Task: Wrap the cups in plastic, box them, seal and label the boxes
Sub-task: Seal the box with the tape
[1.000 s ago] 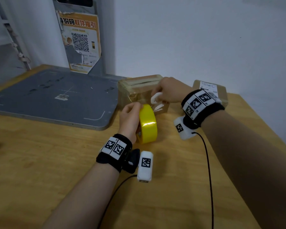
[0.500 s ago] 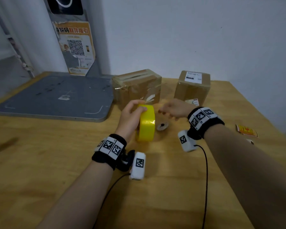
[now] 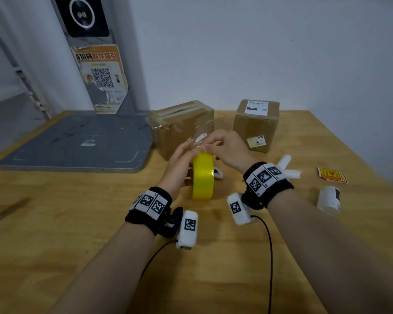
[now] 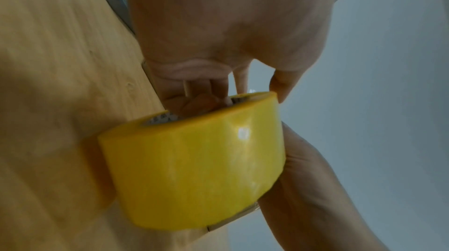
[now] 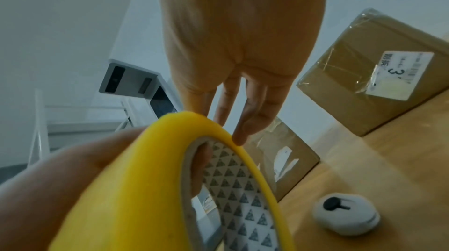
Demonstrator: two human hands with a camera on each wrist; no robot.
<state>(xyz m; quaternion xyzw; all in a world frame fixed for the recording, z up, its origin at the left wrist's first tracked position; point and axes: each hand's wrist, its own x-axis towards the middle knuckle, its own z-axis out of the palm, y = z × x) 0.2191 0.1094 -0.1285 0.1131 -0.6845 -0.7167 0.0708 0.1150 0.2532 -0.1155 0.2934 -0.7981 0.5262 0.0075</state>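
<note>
A yellow tape roll (image 3: 202, 177) stands on edge on the wooden table (image 3: 55, 223). My left hand (image 3: 179, 164) grips it with fingers through the core, as the left wrist view shows on the roll (image 4: 194, 168). My right hand (image 3: 222, 148) pinches at crinkled clear tape at the roll's top; in the right wrist view one straight finger touches the roll's rim (image 5: 145, 178) and the thumb is hidden. Just behind stand a taped cardboard box (image 3: 182, 125) and a labelled cardboard box (image 3: 255, 123). A white cup (image 3: 329, 198) lies at the right.
A small round white cutter (image 3: 218, 173) lies right of the roll. White wrapped pieces (image 3: 287, 167) and red-yellow stickers (image 3: 331, 175) lie at the right. A grey scale platform (image 3: 82, 141) fills the back left, with a post and poster behind it.
My right hand left the taped box, set the white cutter on the table, then came to the roll's top. My left hand kept its hold on the roll.
</note>
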